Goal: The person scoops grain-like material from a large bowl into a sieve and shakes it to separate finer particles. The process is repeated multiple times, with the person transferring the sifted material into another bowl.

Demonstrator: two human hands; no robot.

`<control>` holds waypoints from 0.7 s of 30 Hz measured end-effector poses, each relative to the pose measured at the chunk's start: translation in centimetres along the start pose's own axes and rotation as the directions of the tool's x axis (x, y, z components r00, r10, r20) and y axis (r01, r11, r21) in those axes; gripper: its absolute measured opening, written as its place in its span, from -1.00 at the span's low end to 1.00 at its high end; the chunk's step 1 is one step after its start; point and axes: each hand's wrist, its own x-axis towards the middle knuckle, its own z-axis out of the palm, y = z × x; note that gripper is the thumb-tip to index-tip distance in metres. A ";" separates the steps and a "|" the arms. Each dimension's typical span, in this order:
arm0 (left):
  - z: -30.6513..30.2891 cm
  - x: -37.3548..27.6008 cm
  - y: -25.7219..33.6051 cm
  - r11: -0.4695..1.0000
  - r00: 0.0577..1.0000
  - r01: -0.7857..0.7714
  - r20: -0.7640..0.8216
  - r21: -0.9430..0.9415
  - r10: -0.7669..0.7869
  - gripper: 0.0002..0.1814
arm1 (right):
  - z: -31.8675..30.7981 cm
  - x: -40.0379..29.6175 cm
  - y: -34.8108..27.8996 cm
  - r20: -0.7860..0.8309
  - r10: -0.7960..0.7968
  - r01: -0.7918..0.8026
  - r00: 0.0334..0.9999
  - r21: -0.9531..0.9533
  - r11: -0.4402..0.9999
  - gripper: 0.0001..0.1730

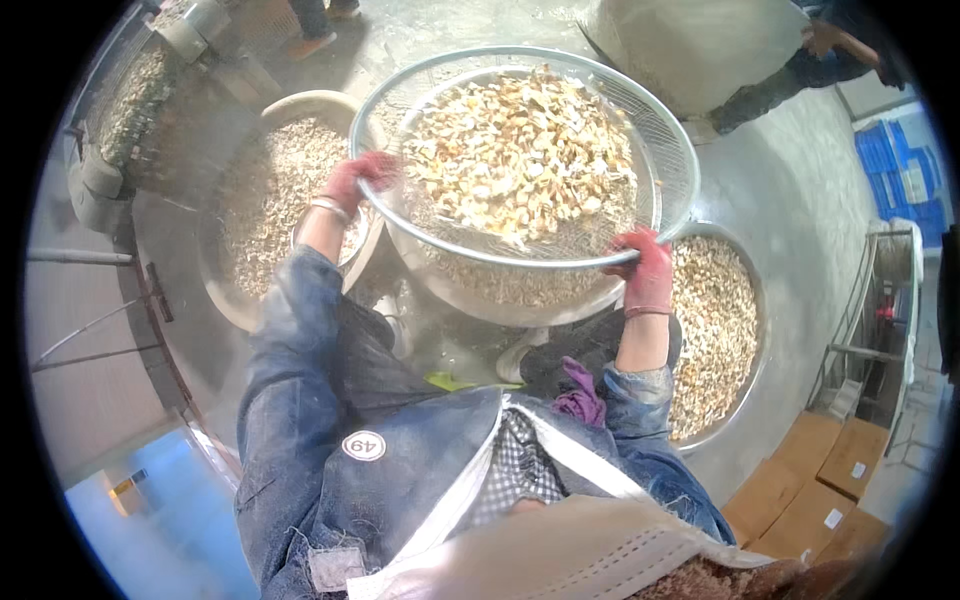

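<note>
Both my hands wear reddish gloves and grip the metal rim of a large round mesh sieve (487, 255). My left hand (364, 180) holds the rim on its left side; my right hand (645, 270) holds it at the lower right. Pale and brown dried pieces (525, 157), too small to name, lie heaped on the mesh. The sieve is above a wide round basin (510, 315) with finer pieces in it. To the left, another basin (225, 300) holds similar pieces and a partly hidden bowl (364, 240). A third basin (761, 360) full of pieces is at my right.
Cardboard boxes (802, 487) lie at the lower right, below a metal rack (870, 352). Blue crates (900, 172) are at the far right. Machinery with mesh (105, 180) stands at the upper left. Another person's arm (847, 45) shows at the upper right, a shoe (311, 46) at the top.
</note>
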 end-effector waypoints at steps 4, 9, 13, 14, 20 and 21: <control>1.7 3.1 -2.4 0.996 0.988 -0.051 -0.143 0.071 0.060 -0.58 | -1.3 8.0 5.2 -0.012 0.036 -0.037 0.999 -0.123 0.992 -0.83; -0.3 0.9 -0.8 0.972 0.997 0.016 -0.075 -0.235 -0.035 -0.65 | -0.4 -0.1 1.7 0.096 0.082 -0.071 0.992 -0.117 0.991 -0.85; 1.8 2.1 -3.8 0.991 0.979 -0.122 -0.172 -0.061 0.110 -0.69 | -2.0 6.0 6.5 -0.075 -0.012 0.007 0.997 -0.060 0.998 -0.85; -2.0 3.7 -3.5 0.988 0.991 -0.112 -0.083 -0.101 0.104 -0.67 | -0.6 7.3 6.6 -0.035 0.032 -0.037 0.999 -0.142 0.989 -0.85; 3.1 -1.3 -1.8 1.000 0.993 0.007 -0.116 -0.002 -0.007 -0.68 | -1.8 2.0 3.6 -0.141 0.052 -0.036 0.989 0.110 0.993 -0.91; 2.4 0.0 -3.4 0.993 0.993 -0.116 -0.004 0.012 0.116 -0.72 | -2.5 4.6 5.6 -0.189 0.049 -0.007 0.981 0.215 0.977 -0.90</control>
